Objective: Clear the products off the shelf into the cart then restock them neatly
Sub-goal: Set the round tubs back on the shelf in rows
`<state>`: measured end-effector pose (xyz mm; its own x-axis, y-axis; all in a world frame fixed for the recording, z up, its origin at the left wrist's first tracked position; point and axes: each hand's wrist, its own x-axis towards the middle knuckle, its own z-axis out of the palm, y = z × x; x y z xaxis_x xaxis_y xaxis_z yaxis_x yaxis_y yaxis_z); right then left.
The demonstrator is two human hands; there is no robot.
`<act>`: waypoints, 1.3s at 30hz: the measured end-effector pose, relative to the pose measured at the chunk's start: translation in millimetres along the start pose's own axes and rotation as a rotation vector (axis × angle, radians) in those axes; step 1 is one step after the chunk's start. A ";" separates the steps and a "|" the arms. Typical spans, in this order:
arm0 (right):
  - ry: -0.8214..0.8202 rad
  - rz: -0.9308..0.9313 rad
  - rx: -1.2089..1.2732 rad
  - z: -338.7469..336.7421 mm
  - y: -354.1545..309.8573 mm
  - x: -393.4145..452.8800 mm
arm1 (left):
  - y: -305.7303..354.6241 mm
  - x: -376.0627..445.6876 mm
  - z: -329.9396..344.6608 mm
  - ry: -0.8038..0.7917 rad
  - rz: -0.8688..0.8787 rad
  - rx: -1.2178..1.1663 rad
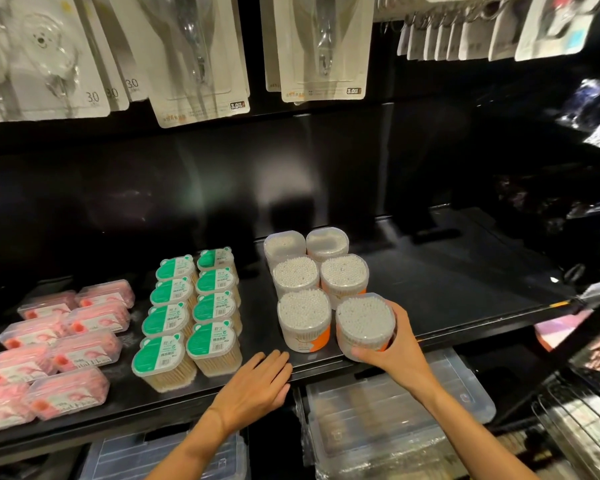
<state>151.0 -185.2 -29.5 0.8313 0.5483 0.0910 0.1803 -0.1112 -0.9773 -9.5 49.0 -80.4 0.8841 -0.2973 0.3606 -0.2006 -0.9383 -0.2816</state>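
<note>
Six round cotton-swab tubs sit in two columns on the black shelf [465, 292]; the sixth tub [364, 325], front right at the shelf edge, is wrapped low on its side by the right hand [394, 348], thumb beneath. The left hand [257, 386] rests flat, fingers straight, on the shelf lip. Likely light, rigid and smooth, so a tub is best gripped around its wall.

The right hand [392, 344] is covering the lower side of the cotton swab tub [365, 323]. The left edge is cutting off the pink boxes [0, 407], and label print on the green-lidded boxes [187, 313] is reading too small.
</note>
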 end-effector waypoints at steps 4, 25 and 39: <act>0.075 0.007 -0.058 5.4 6.8 2.5 | 2.6 1.1 -4.7 0.003 -0.005 -0.049; 0.007 0.072 -0.009 4.5 18.9 29.6 | 0.4 2.4 5.2 0.118 0.003 0.036; -0.106 0.054 -0.062 -6.4 30.1 35.6 | 1.6 -0.1 8.3 0.114 -0.007 -0.029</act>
<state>189.4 -174.3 -54.4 0.7812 0.6241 0.0147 0.1714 -0.1918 -0.9663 -6.4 48.9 -88.3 0.8324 -0.3068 0.4615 -0.2076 -0.9448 -0.2536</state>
